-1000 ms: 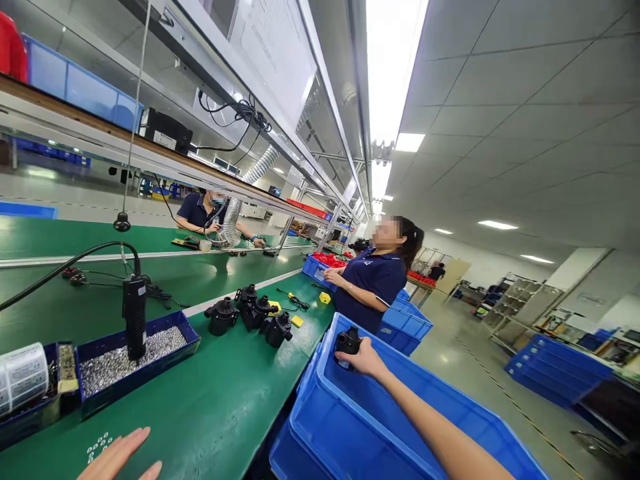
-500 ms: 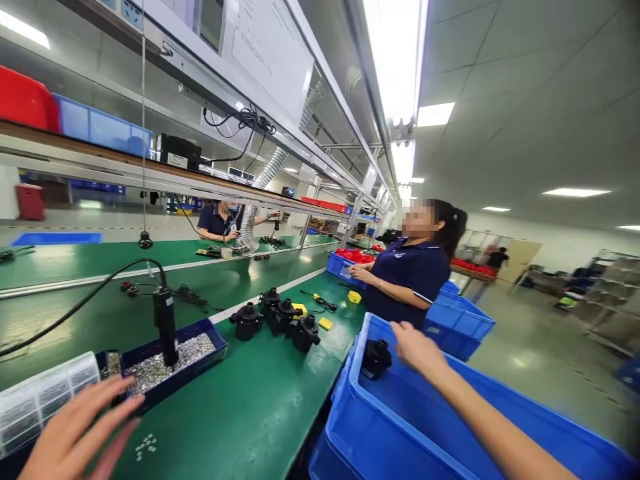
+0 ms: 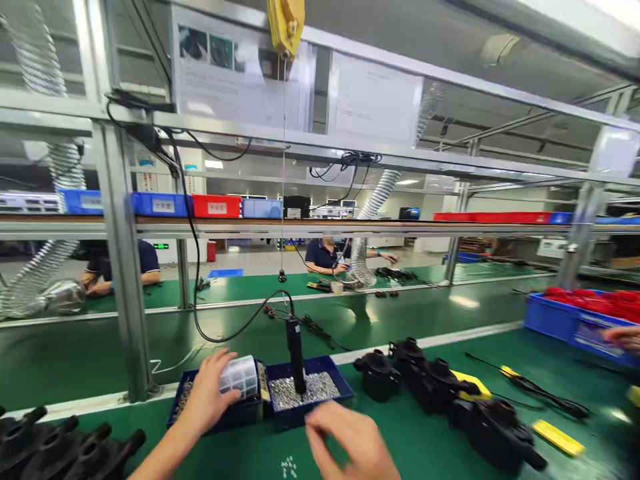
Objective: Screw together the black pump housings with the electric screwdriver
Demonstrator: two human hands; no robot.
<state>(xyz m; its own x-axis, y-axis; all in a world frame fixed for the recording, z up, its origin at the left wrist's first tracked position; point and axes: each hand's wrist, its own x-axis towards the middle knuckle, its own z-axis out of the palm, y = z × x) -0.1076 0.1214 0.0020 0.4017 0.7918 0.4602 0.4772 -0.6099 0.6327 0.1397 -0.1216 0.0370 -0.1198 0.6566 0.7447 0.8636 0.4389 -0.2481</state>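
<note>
My left hand (image 3: 207, 393) has its thumb and fingers around the left end of a white roll of printed labels (image 3: 241, 378), which rests over a dark blue tray. My right hand (image 3: 353, 443), somewhat blurred, is low in front of the tray of small metal screws (image 3: 325, 387). Its thumb and index finger come together in a pinch; anything between the tips is too small to make out. A black corded electric screwdriver (image 3: 296, 357) stands upright with its lower end at the screws. Several small pale pieces (image 3: 289, 467) lie on the green bench near my right hand.
Black pump-like units (image 3: 377, 375) stand at right, more (image 3: 65, 447) at front left. Yellow blocks (image 3: 557, 437) and a coiled cable (image 3: 545, 397) lie further right, near a blue bin (image 3: 550, 320) of red parts. A co-worker's hand (image 3: 625, 337) shows at the right edge; a metal post (image 3: 123, 267) rises left.
The view has swung left, taking the large blue bin out of sight. My left hand has closed on the label roll. My right hand has moved from above the bin to the screw tray.
</note>
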